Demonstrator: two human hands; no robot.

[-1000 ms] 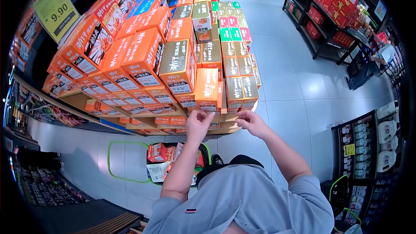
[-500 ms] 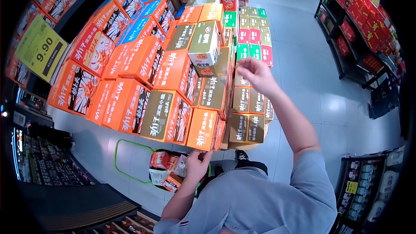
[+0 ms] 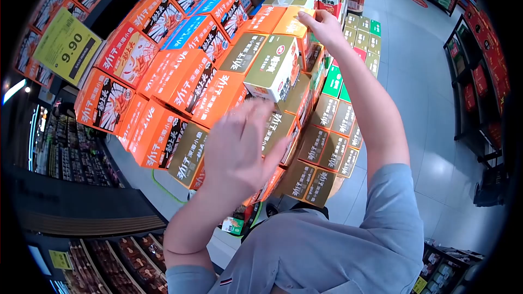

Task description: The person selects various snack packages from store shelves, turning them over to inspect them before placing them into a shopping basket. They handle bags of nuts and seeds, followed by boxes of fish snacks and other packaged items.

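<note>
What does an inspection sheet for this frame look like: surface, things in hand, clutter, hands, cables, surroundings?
Surface: stacked display of boxed goods standing on a grey tiled floor.
Things in hand: orange box on top of the stack, touched by the right hand; olive-green box just below it, sitting askew.
Clutter: shopping basket with packets on the floor, mostly hidden by the left arm.
Hands: left hand raised with fingers spread in front of the boxes, blurred, holding nothing; right hand grasps the edge of the top orange box.
Cables: nothing seen.
Surroundings: yellow 9.90 price sign, shelves of red packages, snack shelf below left.
</note>
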